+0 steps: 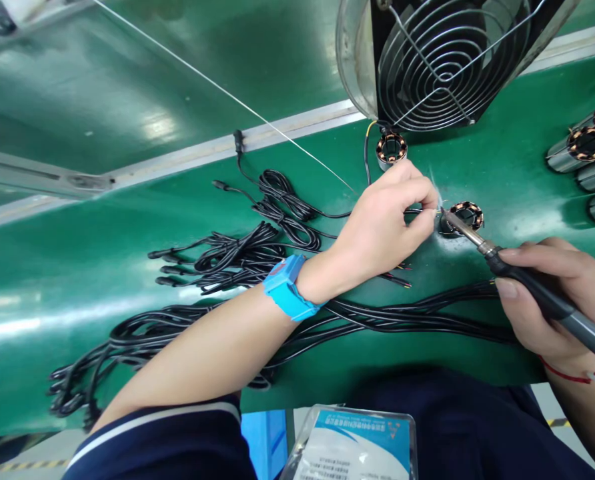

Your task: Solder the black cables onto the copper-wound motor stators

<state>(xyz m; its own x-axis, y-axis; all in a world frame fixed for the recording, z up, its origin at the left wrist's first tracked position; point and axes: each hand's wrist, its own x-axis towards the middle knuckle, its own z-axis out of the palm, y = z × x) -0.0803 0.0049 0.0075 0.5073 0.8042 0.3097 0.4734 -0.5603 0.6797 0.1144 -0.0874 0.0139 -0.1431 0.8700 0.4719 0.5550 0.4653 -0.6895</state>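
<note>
A glossy green workbench (127, 267) runs across in front of me, with a metal rail along its far edge and a wire-guarded fan (442, 60) standing at the back. Black cables (257, 247) sprawl over the top, and a row of wound stators (585, 150) is cut off at the right edge. Smoke blurs the joint, so the wire ends are hard to make out. The left hand (382, 227), with a blue wrist strap (287, 288), pinches thin wires just beside a stator (465, 217). The right hand (552, 300) is closed around a soldering iron (522, 280), its tip at those wires.
</note>
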